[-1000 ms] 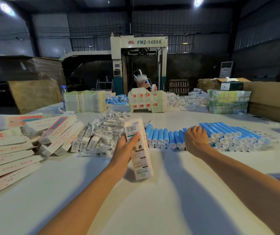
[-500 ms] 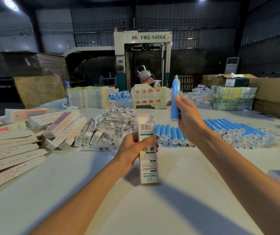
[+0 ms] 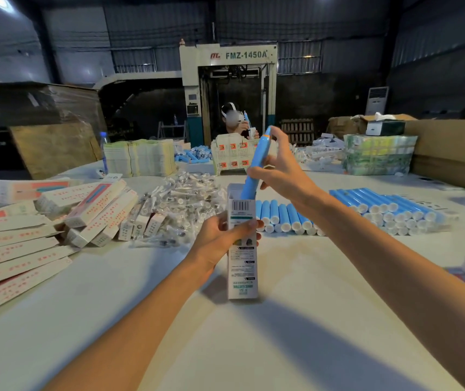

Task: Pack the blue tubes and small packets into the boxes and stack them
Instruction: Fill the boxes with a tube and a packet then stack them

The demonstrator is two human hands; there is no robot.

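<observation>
Observed from the head view: a white box stood upright near the middle of the desk, its lower end apparently resting on the surface and its top flap open. The left hand gripped the box's upper half, with fingers on the near face and the thumb wrapped round the left side.

The right hand pinched a blue tube at about mid-length between thumb and curled fingers, with the forefinger raised near the tube's orange-tipped upper end. The tube was tilted, top leaning right. Its lower end was inside the box's open mouth, and most of its length remained outside.

Just behind the box, loose blue tubes lay side by side in a stacked row, white caps toward the camera. To the left of that row was a heap of small packets in clear wrap. Further left, closed boxes lay in a loose pile, and unfolded flat boxes overlapped along the desk's left edge.

At the far side, a second person held similar items. A machine marked FMZ-1450A stood behind them.
</observation>
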